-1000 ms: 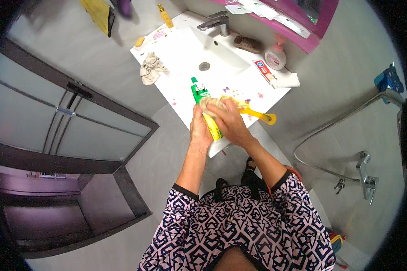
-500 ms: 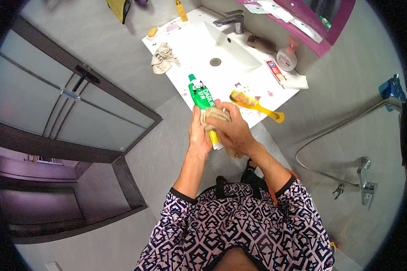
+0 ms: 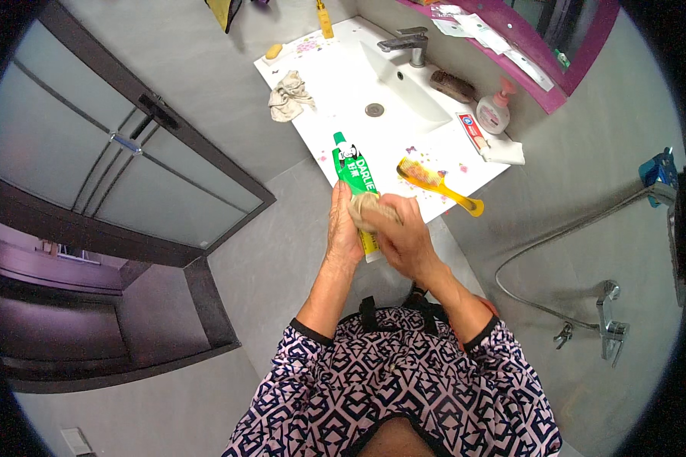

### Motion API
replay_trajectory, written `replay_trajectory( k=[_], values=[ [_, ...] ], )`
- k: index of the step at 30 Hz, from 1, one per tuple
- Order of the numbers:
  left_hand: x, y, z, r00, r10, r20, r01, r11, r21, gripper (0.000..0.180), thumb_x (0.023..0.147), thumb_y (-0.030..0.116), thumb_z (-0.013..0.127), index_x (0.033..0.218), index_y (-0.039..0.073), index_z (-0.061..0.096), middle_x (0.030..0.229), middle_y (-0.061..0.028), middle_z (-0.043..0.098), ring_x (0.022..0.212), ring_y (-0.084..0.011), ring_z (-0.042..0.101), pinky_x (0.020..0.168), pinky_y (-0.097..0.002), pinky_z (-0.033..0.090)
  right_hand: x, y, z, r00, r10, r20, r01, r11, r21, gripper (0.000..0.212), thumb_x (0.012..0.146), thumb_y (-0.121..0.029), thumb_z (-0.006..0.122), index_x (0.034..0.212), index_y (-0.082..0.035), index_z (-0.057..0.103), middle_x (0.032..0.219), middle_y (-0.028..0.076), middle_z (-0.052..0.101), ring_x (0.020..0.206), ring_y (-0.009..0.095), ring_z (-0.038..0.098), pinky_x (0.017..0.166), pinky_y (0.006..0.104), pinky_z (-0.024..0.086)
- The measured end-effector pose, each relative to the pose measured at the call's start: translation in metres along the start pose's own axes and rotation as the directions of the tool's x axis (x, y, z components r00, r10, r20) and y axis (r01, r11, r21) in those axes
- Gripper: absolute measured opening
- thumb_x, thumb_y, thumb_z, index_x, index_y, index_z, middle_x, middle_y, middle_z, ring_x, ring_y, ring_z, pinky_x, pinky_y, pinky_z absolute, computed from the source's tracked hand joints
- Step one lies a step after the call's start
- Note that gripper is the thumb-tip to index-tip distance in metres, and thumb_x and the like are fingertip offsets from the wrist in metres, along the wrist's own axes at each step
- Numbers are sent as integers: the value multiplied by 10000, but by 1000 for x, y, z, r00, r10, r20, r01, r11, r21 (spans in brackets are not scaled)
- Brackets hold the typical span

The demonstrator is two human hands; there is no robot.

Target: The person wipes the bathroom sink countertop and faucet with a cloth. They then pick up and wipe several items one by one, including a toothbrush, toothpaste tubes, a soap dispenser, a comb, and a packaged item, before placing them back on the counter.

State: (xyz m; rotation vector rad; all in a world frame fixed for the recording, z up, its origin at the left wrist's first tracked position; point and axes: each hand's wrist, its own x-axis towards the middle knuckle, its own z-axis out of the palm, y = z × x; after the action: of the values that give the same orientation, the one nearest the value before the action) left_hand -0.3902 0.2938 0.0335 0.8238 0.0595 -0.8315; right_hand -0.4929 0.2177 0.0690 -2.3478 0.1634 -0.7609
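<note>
A green and yellow toothpaste tube (image 3: pixel 352 166) lies along my left hand (image 3: pixel 343 232), its cap end pointing away from me over the edge of the washbasin counter. The left fingers grip it from beneath and are mostly hidden. Pressed onto the tube's middle is a beige cloth (image 3: pixel 368 212), bunched under the fingers of my right hand (image 3: pixel 405 238). Just right of the hands, a yellow comb (image 3: pixel 440 185) rests on the counter, its handle reaching past the front edge. Farther left, another crumpled cloth (image 3: pixel 290 97) sits at the counter's left edge.
The white basin (image 3: pixel 404 91) has a grey faucet (image 3: pixel 409 46). Around it stand a pump bottle (image 3: pixel 493 114), a brown brush (image 3: pixel 453 86), a small red and white box (image 3: pixel 472 131), a folded white cloth (image 3: pixel 503 151), a soap bar (image 3: pixel 274 51) and a yellow bottle (image 3: pixel 325 21). A shower hose (image 3: pixel 541 236) hangs at right.
The view has shifted, so the counter appears slightly lower and farther right. My right hand and the cloth have moved a little along the tube, which stays in my left hand.
</note>
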Motion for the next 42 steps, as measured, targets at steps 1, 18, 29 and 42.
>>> replay_trajectory(
  k=[1, 18, 29, 42],
  values=[
    [-3, 4, 7, 1000, -21, -9, 21, 1000, 8, 408, 996, 398, 408, 1273, 102, 449, 1150, -75, 575, 1043, -198, 581, 885, -378, 507, -10, -1, -1, 1000, -15, 11, 15, 1000, 15, 412, 727, 12, 615, 1120, -113, 600, 1091, 151, 512, 962, 331, 491, 831, 415, 426],
    [16, 12, 16, 950, -130, 285, 191, 961, -198, 360, 1016, 206, 335, 1327, 38, 403, 1216, -104, 559, 1160, -201, 528, 1006, -340, 420, 44, 28, -12, 959, 278, -62, -219, 859, 463, 299, 829, -17, 539, 1123, -2, 594, 1049, 108, 532, 971, 205, 528, 876, 303, 422],
    [17, 30, -29, 900, -366, 238, 425, 859, -284, 520, 900, 673, 368, 973, 164, 449, 837, -15, 490, 568, -96, 429, 455, -263, 388, 0, 5, -47, 894, 345, 286, -444, 591, 673, 272, 886, -58, 521, 1145, 9, 570, 1095, 58, 600, 999, 166, 545, 886, 309, 443],
    [-24, 24, 15, 987, -37, 157, 3, 977, 214, 612, 973, 585, 235, 1335, 116, 388, 1184, -67, 516, 1097, -170, 539, 908, -304, 483, 11, -19, 15, 988, 124, -88, -107, 978, 181, 404, 814, -28, 604, 1215, -31, 559, 1149, 195, 472, 1019, 321, 526, 878, 360, 456]
  ],
)
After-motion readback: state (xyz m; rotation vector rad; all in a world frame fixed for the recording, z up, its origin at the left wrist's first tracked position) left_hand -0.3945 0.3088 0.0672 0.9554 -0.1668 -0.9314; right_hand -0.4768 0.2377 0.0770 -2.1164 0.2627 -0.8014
